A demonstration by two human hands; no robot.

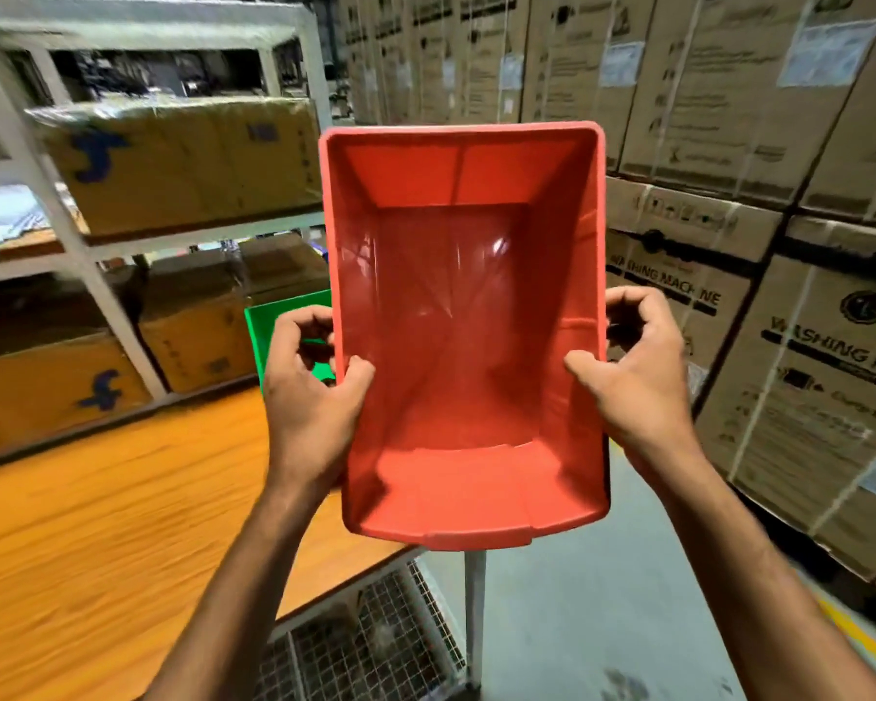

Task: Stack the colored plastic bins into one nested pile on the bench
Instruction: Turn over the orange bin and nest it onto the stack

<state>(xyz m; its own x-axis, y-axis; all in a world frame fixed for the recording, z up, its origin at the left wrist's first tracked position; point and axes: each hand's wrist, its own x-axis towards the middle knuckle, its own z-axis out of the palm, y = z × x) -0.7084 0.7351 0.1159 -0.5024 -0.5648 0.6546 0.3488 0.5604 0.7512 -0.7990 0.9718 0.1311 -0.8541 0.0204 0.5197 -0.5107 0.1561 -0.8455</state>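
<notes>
With my left hand and right hand gripping the red bin by its rims, I'd keep it level and lower it squarely into the green bin on the bench.

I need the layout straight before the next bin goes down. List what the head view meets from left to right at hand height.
Shelf boxes → green bin → left hand → red bin → right hand → washing machine cartons.
</notes>
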